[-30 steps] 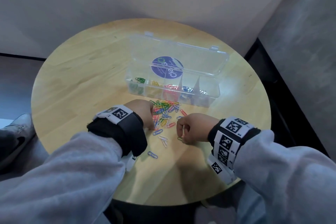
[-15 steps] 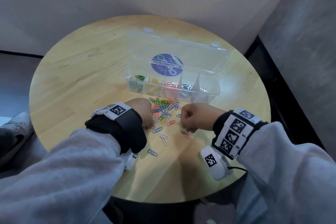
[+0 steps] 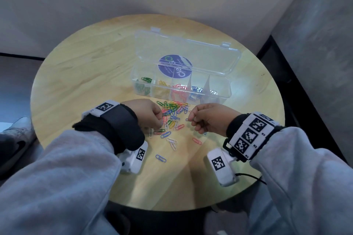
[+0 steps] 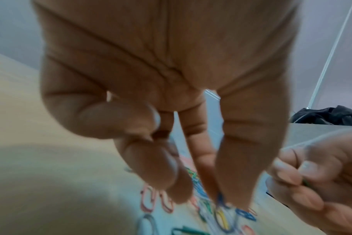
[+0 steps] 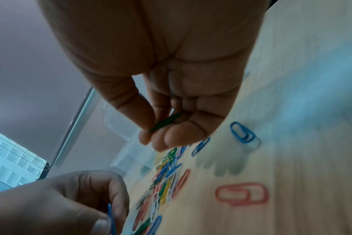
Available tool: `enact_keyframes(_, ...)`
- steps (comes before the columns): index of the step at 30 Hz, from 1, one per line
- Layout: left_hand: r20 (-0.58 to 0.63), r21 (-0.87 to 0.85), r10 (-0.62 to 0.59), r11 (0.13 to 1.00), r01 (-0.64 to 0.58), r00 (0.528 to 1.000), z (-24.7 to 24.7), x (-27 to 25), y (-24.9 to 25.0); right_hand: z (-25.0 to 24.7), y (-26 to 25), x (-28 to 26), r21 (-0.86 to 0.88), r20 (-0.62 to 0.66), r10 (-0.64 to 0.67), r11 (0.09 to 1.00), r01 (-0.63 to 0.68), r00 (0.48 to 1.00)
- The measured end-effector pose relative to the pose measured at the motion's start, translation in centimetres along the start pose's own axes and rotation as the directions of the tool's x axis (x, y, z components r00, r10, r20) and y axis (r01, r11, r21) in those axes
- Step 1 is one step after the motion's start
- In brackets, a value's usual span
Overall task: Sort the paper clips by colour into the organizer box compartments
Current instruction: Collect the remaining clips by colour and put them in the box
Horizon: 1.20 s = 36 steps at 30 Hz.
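The clear organizer box [image 3: 225,89] stands open on the round table, holding green, yellow, red, blue and white clips in separate compartments. A mixed pile of paper clips [image 3: 174,111] lies just in front of it. My left hand [image 4: 225,197] is over the pile's left side, thumb and forefinger pinching a blue clip [image 4: 221,204]. My right hand [image 5: 157,135] hovers at the pile's right edge, pinching a green clip [image 5: 165,121] between thumb and fingers. Both hands show in the head view, left hand [image 3: 150,116] and right hand [image 3: 202,120].
Loose clips lie nearer me: a blue one [image 3: 160,158], white ones [image 3: 172,143], a red one [image 3: 197,141]. The box lid [image 3: 191,53] leans back behind the compartments. Walls close in behind the wooden table [image 3: 86,74]; a shoe [image 3: 15,139] sits left.
My right hand rose from the table near the front and moved forward to the pile's right edge, carrying a clip. The left hand stayed at the pile's left side.
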<state>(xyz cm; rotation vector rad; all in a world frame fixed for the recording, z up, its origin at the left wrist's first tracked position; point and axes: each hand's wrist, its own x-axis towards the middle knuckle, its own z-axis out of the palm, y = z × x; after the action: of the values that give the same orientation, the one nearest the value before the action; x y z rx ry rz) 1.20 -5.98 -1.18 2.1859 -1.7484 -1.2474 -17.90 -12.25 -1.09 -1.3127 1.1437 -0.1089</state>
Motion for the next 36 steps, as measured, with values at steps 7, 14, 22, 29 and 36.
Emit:
enact_keyframes(7, 0.051, 0.091, -0.003, 0.996, -0.002, 0.999, 0.7, -0.2, 0.1, 0.4, -0.4, 0.3, -0.138, -0.023, 0.012, 0.990, -0.015, 1.000)
enact_keyframes(14, -0.079, 0.266, 0.001, 0.964, 0.020, 0.997, 0.9, 0.2, 0.8, 1.9, -2.0, 0.5, -0.723, -0.027, -0.187, 0.682, 0.110, 0.982)
enact_keyframes(22, -0.028, 0.333, -0.059, 0.941, 0.065, 0.998, 1.3, 0.3, 1.3, 4.4, -2.8, 2.5, -0.852, 0.026, -0.188, 0.509, 0.120, 0.982)
enact_keyframes(29, -0.033, 0.396, -0.068, 0.915, 0.075, 0.997, 1.1, 0.2, 1.0, 4.5, -2.8, 2.3, -0.908, 0.045, -0.183, 0.403, 0.116, 0.982)
enact_keyframes(36, 0.005, 0.361, -0.024, 0.932, 0.020, 1.000, 1.1, 0.3, 0.9, 4.0, -1.9, 2.4, -0.917, 0.049, -0.095, 0.391, 0.082, 0.994)
